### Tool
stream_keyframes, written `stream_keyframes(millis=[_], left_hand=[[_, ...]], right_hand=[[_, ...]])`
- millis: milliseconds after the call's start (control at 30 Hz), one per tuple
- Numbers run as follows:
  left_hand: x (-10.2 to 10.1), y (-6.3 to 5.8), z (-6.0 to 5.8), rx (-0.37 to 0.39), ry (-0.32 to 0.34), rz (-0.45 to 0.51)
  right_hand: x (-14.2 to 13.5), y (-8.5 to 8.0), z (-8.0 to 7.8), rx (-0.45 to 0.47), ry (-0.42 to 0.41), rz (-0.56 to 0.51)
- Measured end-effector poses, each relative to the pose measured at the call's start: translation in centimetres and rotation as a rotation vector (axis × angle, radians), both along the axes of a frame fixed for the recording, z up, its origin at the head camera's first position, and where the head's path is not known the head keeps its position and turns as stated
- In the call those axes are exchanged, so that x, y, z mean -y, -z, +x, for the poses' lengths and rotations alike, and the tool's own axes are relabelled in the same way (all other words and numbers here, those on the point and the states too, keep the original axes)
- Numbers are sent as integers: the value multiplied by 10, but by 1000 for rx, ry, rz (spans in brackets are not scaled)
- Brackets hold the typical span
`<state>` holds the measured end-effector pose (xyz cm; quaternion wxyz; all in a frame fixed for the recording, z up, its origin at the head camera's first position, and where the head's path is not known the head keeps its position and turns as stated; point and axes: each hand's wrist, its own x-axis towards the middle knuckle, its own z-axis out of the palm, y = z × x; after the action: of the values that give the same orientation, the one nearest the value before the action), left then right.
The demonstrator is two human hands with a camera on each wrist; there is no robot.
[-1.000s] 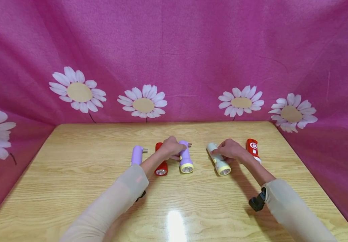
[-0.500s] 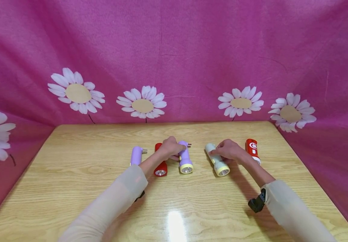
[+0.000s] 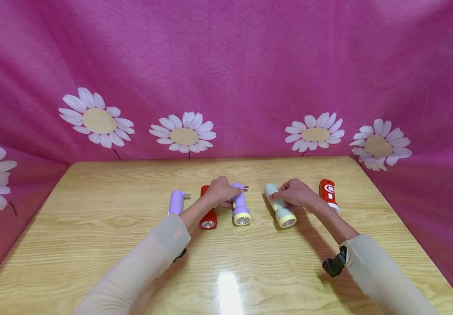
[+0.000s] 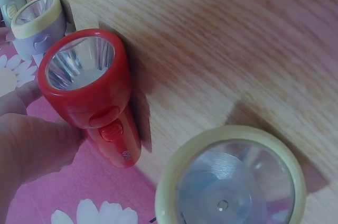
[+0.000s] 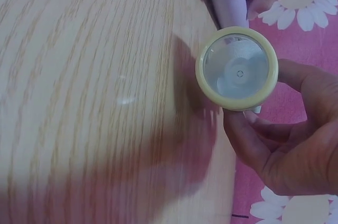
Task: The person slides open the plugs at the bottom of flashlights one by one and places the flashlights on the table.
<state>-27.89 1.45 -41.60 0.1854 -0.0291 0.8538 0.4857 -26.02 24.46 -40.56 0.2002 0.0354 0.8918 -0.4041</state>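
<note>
My left hand (image 3: 222, 192) holds the upper body of a purple flashlight (image 3: 240, 203) with a cream lens ring and plug prongs. Fingers wrap its far side, partly hidden. Just left of it a red flashlight (image 3: 208, 218) lies under my wrist, and in the left wrist view this red flashlight (image 4: 108, 89) shows beside the hand. My right hand (image 3: 298, 194) grips a pale grey-green flashlight (image 3: 279, 205) between thumb and fingers, its lens facing me. In the right wrist view the pale flashlight's lens (image 5: 237, 71) covers much of its body.
Another purple flashlight (image 3: 177, 202) with prongs lies farther left, partly behind my left forearm. A red and white flashlight (image 3: 329, 194) is at the right, beyond my right wrist. A pink flowered cloth (image 3: 250, 87) surrounds the wooden table (image 3: 92, 240).
My right hand has shifted the pale flashlight slightly left, toward the purple one. The left hand keeps its place on the purple flashlight.
</note>
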Motion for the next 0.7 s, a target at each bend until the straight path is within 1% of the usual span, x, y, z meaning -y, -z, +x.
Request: stream_keyframes(millis=[100, 300, 367, 533, 700], left_hand=[[1, -1, 1, -24, 18, -27], [5, -4, -2, -104, 83, -146], [7, -5, -3, -145, 97, -181], [9, -12, -6, -236, 98, -216], [10, -15, -5, -298, 68, -248]], right_hand=[[1, -1, 0, -12, 7, 0], [3, -3, 1, -41, 21, -21], [4, -4, 1, -55, 23, -14], [5, -7, 2, -83, 31, -5], [7, -9, 4, -101, 41, -33]])
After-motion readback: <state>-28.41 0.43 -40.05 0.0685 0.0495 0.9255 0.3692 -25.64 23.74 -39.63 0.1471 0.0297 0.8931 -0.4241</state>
